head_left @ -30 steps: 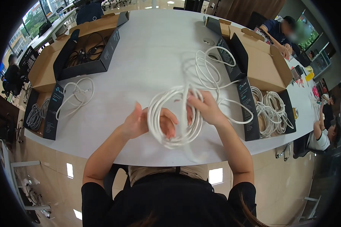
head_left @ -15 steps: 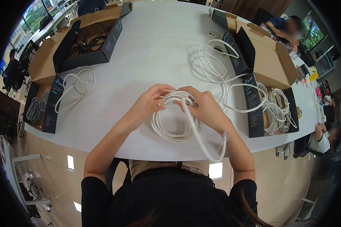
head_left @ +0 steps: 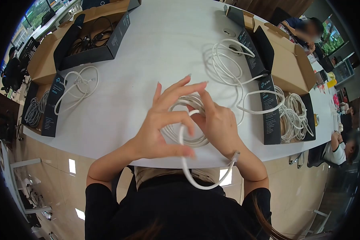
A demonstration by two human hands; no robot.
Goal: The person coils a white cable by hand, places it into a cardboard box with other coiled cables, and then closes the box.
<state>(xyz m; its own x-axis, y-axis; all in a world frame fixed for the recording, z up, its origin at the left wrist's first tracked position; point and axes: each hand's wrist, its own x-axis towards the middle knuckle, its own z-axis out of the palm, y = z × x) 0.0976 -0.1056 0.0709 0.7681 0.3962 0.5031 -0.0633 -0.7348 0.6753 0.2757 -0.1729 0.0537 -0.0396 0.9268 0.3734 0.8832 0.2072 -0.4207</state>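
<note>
A coil of white network cable (head_left: pixel 172 132) is held at its right side in my right hand (head_left: pixel 219 125), fingers closed over the strands. From that grip the cable's free end (head_left: pixel 187 175) loops down past the table's front edge and ends in a clear plug (head_left: pixel 236 156) that overlaps my right wrist. My left hand (head_left: pixel 158 124) is open in front of the coil, fingers spread. Its thumb and forefinger lie on either side of the free end, and its longer fingertips reach close to my right forefinger. Part of the coil is hidden behind both hands.
Right: a TP-Link box (head_left: pixel 271 120) holds bundled white cables (head_left: pixel 294 116); loose white cable (head_left: pixel 228 74) trails across the white table (head_left: pixel 164 44). Left: one box (head_left: pixel 50 112) with grey cable, another (head_left: pixel 108 50) with black cables, and a small white coil (head_left: pixel 82 86). People sit at right.
My left hand has let go of the coil and opened, turning across its front. The free cable end has swung left and lower. My right hand still grips the coil.
</note>
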